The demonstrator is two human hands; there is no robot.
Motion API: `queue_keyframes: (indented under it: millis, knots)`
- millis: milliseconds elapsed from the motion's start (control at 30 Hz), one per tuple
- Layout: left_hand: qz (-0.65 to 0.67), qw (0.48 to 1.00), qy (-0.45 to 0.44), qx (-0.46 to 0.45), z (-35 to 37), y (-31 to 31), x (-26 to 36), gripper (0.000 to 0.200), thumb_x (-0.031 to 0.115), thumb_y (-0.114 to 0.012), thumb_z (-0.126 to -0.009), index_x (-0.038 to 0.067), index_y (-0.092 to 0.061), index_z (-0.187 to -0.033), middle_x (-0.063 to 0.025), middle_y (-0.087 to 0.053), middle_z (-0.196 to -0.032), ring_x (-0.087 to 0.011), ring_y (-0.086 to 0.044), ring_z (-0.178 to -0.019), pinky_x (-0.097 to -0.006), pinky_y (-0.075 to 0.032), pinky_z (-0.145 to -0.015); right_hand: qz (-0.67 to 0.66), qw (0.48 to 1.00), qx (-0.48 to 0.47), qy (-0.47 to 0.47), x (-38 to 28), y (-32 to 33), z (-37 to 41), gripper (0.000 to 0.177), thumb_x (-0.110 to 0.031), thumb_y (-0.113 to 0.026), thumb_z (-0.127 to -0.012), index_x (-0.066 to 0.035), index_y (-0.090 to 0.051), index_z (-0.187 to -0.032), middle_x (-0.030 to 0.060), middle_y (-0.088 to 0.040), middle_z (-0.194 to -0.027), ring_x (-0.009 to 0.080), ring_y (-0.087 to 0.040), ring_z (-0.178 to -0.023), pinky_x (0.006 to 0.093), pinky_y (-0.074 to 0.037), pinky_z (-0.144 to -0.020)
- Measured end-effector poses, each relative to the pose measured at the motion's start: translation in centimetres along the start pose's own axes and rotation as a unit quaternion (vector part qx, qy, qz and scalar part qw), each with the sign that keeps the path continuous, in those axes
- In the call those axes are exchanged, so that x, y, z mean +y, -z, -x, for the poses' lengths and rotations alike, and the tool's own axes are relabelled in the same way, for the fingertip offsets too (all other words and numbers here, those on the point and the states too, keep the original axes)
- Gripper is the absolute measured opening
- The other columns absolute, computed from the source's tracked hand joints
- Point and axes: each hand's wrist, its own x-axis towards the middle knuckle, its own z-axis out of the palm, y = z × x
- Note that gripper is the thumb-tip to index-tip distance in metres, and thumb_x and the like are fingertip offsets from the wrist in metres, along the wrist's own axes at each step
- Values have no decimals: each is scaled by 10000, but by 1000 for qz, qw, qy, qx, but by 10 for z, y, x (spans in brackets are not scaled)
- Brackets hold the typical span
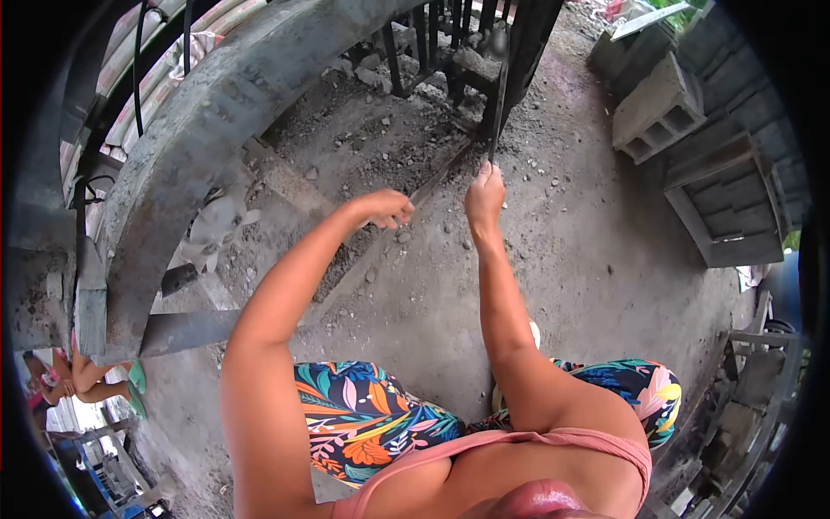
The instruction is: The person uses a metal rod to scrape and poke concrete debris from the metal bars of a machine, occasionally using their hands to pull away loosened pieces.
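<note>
Head view, looking down at a crouching person in floral leggings [372, 415]. Far left, a curved grey beam [186, 164] arcs over the gritty concrete floor [588, 259]. Left of centre, the left hand [386, 208] is clenched around a flat metal strip [441, 173] that lies slanted along the ground. Just beside it, the right hand [484, 197] grips a thin dark rod [499, 95] standing upright against a black metal grille [437, 39]. The step in hand looks like holding both pieces; any next move calls for steady grips over loose rubble. Far right sit hollow concrete blocks [659, 111].
</note>
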Motion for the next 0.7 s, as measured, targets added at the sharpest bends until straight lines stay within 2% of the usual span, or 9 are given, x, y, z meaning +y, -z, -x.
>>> queue_keyframes:
  millis: [100,233,300,333,367,400,433,567,700]
  knots:
    - [-52,997,47,12,-3,4,8,507,351,-372,-881,71,-471,-1292,-112,-531,-1252,-224,-571,-985,-370,-430,-905,-115,990,48,59,-28,4,9,314,-257,-380,-972,-4,-497,-828,149,-546,-606,314,-534,-524,394,-397,-504]
    - [-15,1000,-3,15,-1,-1,18,506,350,-378,-874,66,-480,-1280,-109,-539,-1237,-210,-563,-970,-361,-432,-870,-249,953,91,147,-59,25,21,304,-253,-368,-982,-22,-459,-805,50,-468,-569,178,-475,-502,307,-376,-481]
    - [-6,1000,-13,9,-2,-3,20,504,350,-383,-872,65,-484,-1276,-107,-543,-1231,-208,-561,-965,-360,-431,-861,-363,881,139,269,-61,23,8,304,-274,-361,-982,-38,-431,-803,-5,-404,-574,106,-413,-522,262,-355,-478]
    - [-20,1000,-11,7,-3,-4,19,502,353,-388,-871,68,-488,-1272,-106,-550,-1219,-207,-561,-963,-362,-429,-861,-367,867,158,297,-37,7,-3,290,-266,-386,-973,-22,-437,-824,90,-509,-589,213,-521,-531,337,-401,-490]
    - [-34,999,-11,4,-4,-7,18,499,355,-393,-869,72,-491,-1268,-104,-557,-1206,-206,-561,-961,-364,-427,-862,-367,867,159,298,-11,-15,-9,290,-266,-386,-973,-22,-437,-824,90,-509,-589,213,-521,-531,337,-401,-490]
    - [-33,999,-14,4,-4,-12,16,499,355,-393,-869,72,-491,-1268,-104,-557,-1206,-206,-561,-961,-364,-427,-862,-130,973,88,169,16,-34,-14,280,-258,-398,-963,-13,-450,-839,155,-548,-628,293,-556,-576,387,-415,-512]
    - [-44,999,-10,2,-5,-13,15,498,361,-390,-871,79,-492,-1269,-100,-561,-1200,-205,-562,-963,-365,-426,-862,119,992,14,26,30,-41,-19,273,-251,-410,-954,-3,-464,-854,220,-587,-667,373,-592,-621,437,-430,-534]
    - [-28,999,-33,-17,5,-11,23,507,379,-377,-874,91,-487,-1277,-94,-567,-1196,-206,-566,-966,-367,-426,-864,94,994,-56,2,28,-26,-8,252,-227,-413,-938,7,-488,-884,291,-593,-740,458,-580,-714,505,-425,-587]
    - [-47,998,-27,-18,-5,-15,9,520,383,-372,-874,76,-482,-1279,-94,-572,-1181,-207,-569,-964,-361,-424,-859,-87,996,22,29,-14,-2,25,280,-237,-389,-964,-3,-492,-850,186,-585,-636,351,-586,-578,408,-414,-503]
